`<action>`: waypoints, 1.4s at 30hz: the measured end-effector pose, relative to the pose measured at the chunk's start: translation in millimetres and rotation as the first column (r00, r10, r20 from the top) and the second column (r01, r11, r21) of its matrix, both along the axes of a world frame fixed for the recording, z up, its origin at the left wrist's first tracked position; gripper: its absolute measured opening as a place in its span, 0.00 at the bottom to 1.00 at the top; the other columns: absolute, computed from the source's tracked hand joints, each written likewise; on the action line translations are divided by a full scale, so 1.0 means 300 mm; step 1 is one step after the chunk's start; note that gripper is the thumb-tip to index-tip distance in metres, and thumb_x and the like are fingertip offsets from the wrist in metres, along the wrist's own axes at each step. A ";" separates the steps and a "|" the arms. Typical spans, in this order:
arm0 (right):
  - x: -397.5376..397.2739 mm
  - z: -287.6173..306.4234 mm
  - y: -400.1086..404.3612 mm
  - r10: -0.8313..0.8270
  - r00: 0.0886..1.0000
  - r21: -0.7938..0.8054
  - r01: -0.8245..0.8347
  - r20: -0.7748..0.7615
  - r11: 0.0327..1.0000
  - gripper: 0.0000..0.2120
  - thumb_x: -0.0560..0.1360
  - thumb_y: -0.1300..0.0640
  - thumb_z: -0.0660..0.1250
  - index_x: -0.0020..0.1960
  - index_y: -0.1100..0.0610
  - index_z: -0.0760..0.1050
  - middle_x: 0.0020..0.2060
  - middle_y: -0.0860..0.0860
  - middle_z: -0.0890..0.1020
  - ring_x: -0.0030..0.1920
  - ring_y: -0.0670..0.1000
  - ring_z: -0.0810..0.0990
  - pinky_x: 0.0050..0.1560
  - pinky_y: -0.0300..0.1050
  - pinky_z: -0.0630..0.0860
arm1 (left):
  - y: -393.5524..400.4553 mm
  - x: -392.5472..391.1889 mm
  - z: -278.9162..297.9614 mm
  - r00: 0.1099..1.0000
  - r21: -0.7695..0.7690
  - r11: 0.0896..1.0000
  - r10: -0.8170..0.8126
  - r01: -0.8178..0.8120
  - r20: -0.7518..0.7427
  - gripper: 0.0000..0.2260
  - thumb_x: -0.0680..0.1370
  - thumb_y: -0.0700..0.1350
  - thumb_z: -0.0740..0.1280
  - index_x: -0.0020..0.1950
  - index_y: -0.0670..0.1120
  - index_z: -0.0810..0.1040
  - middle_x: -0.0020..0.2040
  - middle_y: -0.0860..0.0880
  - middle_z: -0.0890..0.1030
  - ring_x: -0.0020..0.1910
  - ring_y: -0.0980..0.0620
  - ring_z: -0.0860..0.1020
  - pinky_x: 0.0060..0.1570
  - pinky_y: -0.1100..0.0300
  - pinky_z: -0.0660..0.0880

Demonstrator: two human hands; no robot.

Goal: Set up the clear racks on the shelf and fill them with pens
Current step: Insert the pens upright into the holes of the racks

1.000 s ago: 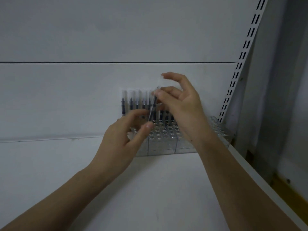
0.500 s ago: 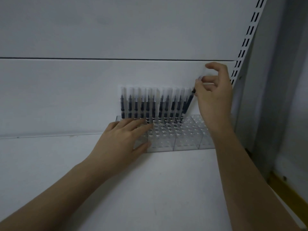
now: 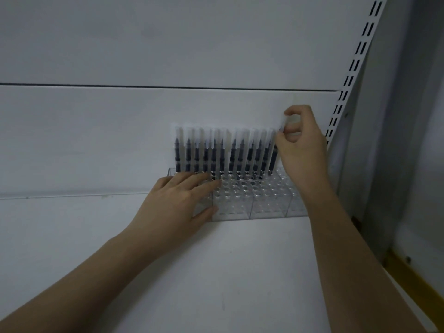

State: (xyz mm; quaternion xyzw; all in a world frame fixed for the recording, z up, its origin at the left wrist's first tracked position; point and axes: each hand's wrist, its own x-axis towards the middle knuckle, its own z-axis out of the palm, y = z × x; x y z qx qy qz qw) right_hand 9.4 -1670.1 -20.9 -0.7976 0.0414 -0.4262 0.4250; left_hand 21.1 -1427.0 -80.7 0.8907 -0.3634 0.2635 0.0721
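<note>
Clear racks (image 3: 242, 203) with many round holes stand in a row on the white shelf (image 3: 216, 272) against the back panel. Several pens (image 3: 223, 152) with dark barrels and clear caps stand upright in the back rows. My right hand (image 3: 302, 145) pinches the cap of the rightmost pen (image 3: 276, 150), which stands nearly upright at the right end of the row. My left hand (image 3: 177, 205) lies flat on the left rack, fingers spread over its top and thumb against its front wall.
A slotted white upright (image 3: 355, 61) runs up at the right of the back panel. Beyond it is a grey side wall, with a yellow strip (image 3: 413, 280) low at the right. The shelf's right edge lies under my right forearm.
My right hand carried a pen from the middle to the right end of the row and stood it nearly upright. My left hand dropped onto the left rack and stays there.
</note>
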 end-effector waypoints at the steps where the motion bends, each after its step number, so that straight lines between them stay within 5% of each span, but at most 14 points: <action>1: 0.002 -0.005 -0.002 0.002 1.000 -0.013 -0.002 -0.025 1.000 0.14 0.79 0.62 0.66 0.61 0.50 0.70 0.41 0.44 0.77 0.41 0.43 0.80 0.39 0.35 0.78 | 0.000 0.000 -0.001 1.000 -0.002 1.000 0.003 -0.003 -0.001 0.23 0.76 0.59 0.56 0.65 0.53 0.79 0.62 0.52 0.82 0.60 0.48 0.80 0.54 0.51 0.76; 10: 0.018 -0.018 -0.012 -0.009 0.987 0.001 0.009 -0.160 1.000 0.14 0.76 0.62 0.69 0.59 0.52 0.72 0.51 0.50 0.75 0.45 0.44 0.76 0.44 0.33 0.72 | -0.007 -0.006 0.018 0.995 -0.054 0.998 0.014 -0.019 -0.097 0.23 0.77 0.60 0.55 0.64 0.54 0.80 0.61 0.53 0.81 0.60 0.50 0.79 0.55 0.50 0.74; 16: -0.036 0.062 0.045 -0.102 0.994 0.016 0.102 0.040 0.995 0.08 0.78 0.57 0.65 0.57 0.53 0.74 0.50 0.49 0.77 0.47 0.48 0.77 0.49 0.49 0.79 | -0.017 -0.040 0.054 0.981 -0.115 0.991 0.052 -0.074 -0.186 0.22 0.80 0.60 0.53 0.66 0.53 0.78 0.62 0.54 0.81 0.61 0.51 0.77 0.60 0.51 0.70; 22: -0.063 0.091 0.224 0.309 0.920 -0.133 -0.347 -0.241 0.929 0.11 0.79 0.52 0.65 0.60 0.51 0.74 0.51 0.48 0.78 0.48 0.49 0.77 0.52 0.51 0.79 | 0.104 -0.198 0.113 0.893 -0.124 0.919 0.320 -0.374 -0.318 0.22 0.81 0.60 0.55 0.72 0.55 0.72 0.69 0.55 0.75 0.69 0.52 0.70 0.67 0.53 0.64; 29: -0.169 0.062 0.565 0.539 0.654 -0.295 -0.739 -0.531 0.606 0.20 0.80 0.44 0.62 0.69 0.50 0.72 0.64 0.47 0.76 0.64 0.49 0.73 0.63 0.48 0.72 | 0.363 -0.418 0.107 0.675 -0.024 0.740 0.599 -0.672 -0.431 0.23 0.82 0.62 0.54 0.75 0.56 0.66 0.74 0.53 0.70 0.73 0.50 0.66 0.70 0.50 0.63; 34: -0.230 0.000 0.805 0.631 0.508 -0.144 -0.832 -0.586 0.536 0.21 0.81 0.43 0.61 0.70 0.50 0.72 0.67 0.47 0.76 0.64 0.48 0.74 0.61 0.43 0.70 | 0.568 -0.525 0.139 0.560 -0.028 0.613 0.700 -0.789 -0.443 0.23 0.82 0.62 0.54 0.75 0.55 0.68 0.73 0.53 0.71 0.72 0.50 0.68 0.69 0.51 0.64; 42: -0.243 -0.085 1.261 0.605 0.484 -0.232 -0.864 -0.632 0.447 0.19 0.81 0.45 0.60 0.69 0.50 0.72 0.67 0.48 0.75 0.66 0.50 0.72 0.65 0.47 0.71 | 0.896 -0.602 0.116 0.547 -0.026 0.595 0.720 -0.803 -0.427 0.22 0.82 0.61 0.56 0.74 0.55 0.68 0.73 0.53 0.72 0.71 0.51 0.69 0.68 0.50 0.66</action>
